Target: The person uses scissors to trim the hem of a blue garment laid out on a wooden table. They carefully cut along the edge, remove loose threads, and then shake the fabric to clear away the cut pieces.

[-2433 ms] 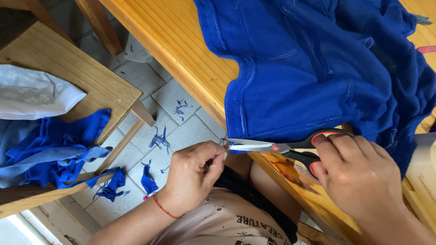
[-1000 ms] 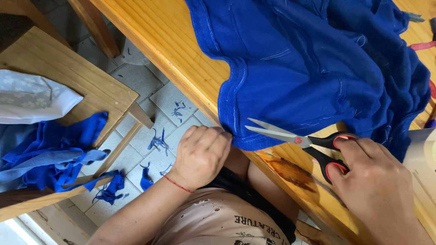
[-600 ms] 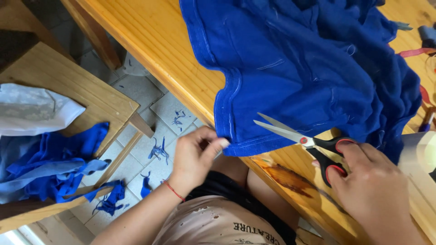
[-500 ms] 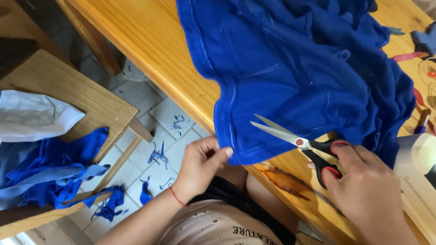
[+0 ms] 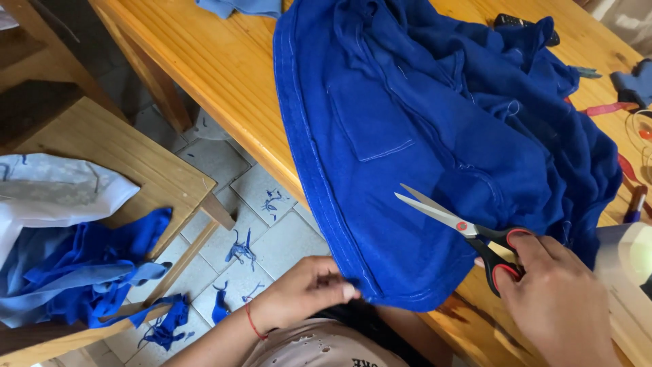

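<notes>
the left hand (image 5: 305,292) pinches the hem of the blue garment (image 5: 421,149) hanging off the wooden table (image 5: 224,68); the right hand (image 5: 557,299) grips open scissors (image 5: 462,224) over it, blue scraps (image 5: 238,251) on the tiled floor (image 5: 217,163)

Blue scraps (image 5: 241,250) litter the tiled floor (image 5: 207,160); perhaps a remote (image 5: 523,26) lies on the table (image 5: 204,61).

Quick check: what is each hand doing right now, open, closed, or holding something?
Left hand: closed, pinching the hem of the blue garment.
Right hand: closed on the scissors, blades open above the cloth.
</notes>
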